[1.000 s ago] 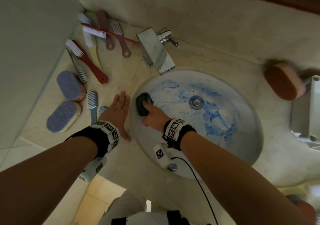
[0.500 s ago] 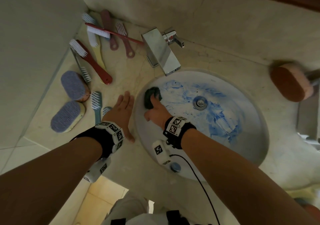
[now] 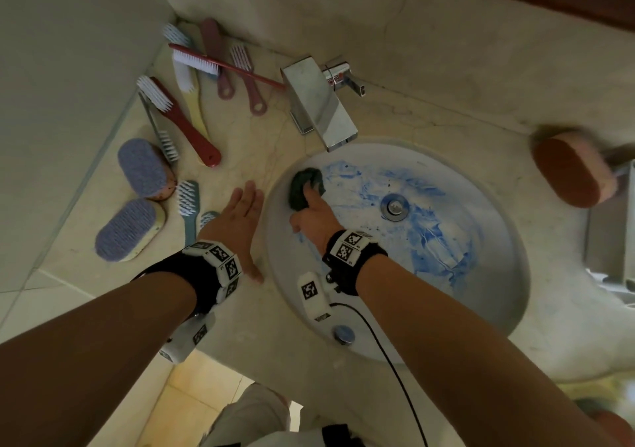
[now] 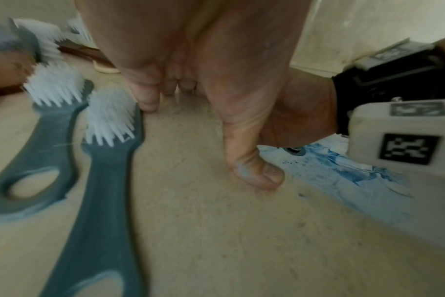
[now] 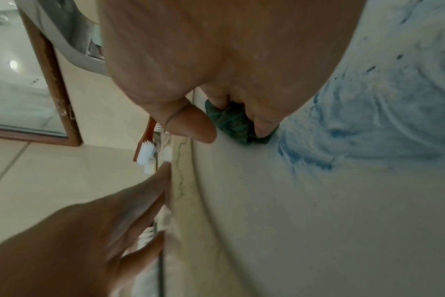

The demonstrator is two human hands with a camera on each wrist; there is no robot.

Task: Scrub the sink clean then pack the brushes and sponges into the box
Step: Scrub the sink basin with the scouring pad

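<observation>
Right hand (image 3: 314,220) slid the sponge (image 3: 304,189) up along the sink (image 3: 446,309) rim.

The white sink (image 3: 446,312) bears blue smears (image 3: 433,240); the scrubber (image 3: 297,185) is dark green.

Left hand (image 4: 203,60) rests on the desk (image 4: 216,231), thumb tip down. Two teal brushes lie at left, white bristles up: near brush (image 4: 99,201) just beside one fingertip, far brush (image 4: 41,160) alongside. Blue-smeared sink (image 4: 343,170) at right.
</observation>
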